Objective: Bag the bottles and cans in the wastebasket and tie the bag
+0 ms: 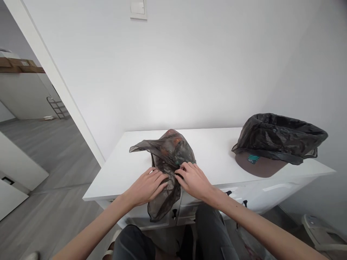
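Head view: dark translucent bag point(173, 150) lay at the front edge of a white cabinet point(217, 148)

Bag position: full part rested on the cabinet top, left of its middle. Orange-red and green patches showed through the plastic; contents could not be identified. One loose flap stuck out to the left. A crumpled tail hung over the front edge, above a black handle point(175, 213).

Left hand point(148, 185): on the left side of the bag's gathered neck, palm down, fingers bent onto the plastic. Thumb and forefinger lay near each other; could not tell whether they were clamped on it.

Right hand point(193, 178): just beside the left, across the neck. Thumb and forefinger were closed on the gathered plastic; the other fingers curled against the bag just above.

Surroundings: a brown container point(262, 168) stood at the right end of the cabinet, well apart from the bag. Its rim was covered by a black liner point(282, 141) folded down outside, with a green label point(253, 158) visible below. Behind stood a pale wall point(189, 65) bearing a light switch point(138, 7). At far left, cardboard boxes point(20, 65) showed beyond a doorway.
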`<action>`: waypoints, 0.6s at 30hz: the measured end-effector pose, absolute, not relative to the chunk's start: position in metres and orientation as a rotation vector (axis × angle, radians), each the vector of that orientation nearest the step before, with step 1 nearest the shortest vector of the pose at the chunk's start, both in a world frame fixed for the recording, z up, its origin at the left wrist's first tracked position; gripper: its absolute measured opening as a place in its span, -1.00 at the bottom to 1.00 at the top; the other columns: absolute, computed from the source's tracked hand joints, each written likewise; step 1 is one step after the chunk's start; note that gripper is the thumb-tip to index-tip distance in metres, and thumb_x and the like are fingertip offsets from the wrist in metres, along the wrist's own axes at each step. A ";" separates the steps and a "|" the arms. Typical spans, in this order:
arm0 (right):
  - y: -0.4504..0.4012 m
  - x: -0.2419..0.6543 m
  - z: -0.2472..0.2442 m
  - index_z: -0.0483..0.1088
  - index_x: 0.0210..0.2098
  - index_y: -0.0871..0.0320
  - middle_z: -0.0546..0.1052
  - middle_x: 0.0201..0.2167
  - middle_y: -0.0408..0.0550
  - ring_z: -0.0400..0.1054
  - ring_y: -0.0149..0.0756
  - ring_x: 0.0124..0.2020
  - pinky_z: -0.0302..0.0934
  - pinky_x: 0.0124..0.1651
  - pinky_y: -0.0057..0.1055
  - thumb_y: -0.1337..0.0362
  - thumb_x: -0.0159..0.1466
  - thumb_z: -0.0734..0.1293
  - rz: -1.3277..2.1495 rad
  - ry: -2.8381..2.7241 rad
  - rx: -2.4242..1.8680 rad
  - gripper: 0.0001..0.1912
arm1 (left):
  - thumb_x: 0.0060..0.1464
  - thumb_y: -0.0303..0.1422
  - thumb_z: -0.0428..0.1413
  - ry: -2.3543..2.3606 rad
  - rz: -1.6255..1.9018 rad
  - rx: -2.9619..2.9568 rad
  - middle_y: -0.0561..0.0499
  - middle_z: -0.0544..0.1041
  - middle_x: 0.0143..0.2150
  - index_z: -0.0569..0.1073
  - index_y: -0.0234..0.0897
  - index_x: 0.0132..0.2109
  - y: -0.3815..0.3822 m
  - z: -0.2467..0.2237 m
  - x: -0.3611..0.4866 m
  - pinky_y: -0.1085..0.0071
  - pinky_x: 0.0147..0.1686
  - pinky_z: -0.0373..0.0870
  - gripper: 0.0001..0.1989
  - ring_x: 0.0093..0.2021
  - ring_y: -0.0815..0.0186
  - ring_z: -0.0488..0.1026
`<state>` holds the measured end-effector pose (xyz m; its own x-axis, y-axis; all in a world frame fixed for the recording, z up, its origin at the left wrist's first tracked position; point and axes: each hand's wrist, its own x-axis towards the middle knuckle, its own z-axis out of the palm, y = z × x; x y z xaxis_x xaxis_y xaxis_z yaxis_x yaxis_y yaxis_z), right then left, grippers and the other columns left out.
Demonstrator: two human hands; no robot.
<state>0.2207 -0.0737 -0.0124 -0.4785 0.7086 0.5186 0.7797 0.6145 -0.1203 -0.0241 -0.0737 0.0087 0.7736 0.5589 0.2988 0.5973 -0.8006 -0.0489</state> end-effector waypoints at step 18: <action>-0.094 0.293 0.019 0.44 0.14 -0.03 0.45 -0.07 0.00 0.42 -0.24 -0.18 0.39 -0.06 -0.24 0.34 0.48 0.19 0.141 -1.803 -0.837 -0.68 | 0.11 -0.64 -0.01 -1.147 -0.436 -2.663 -0.18 0.49 0.31 0.39 -0.13 0.33 -0.053 0.036 0.016 -0.02 0.27 0.33 -0.34 0.30 -0.02 0.42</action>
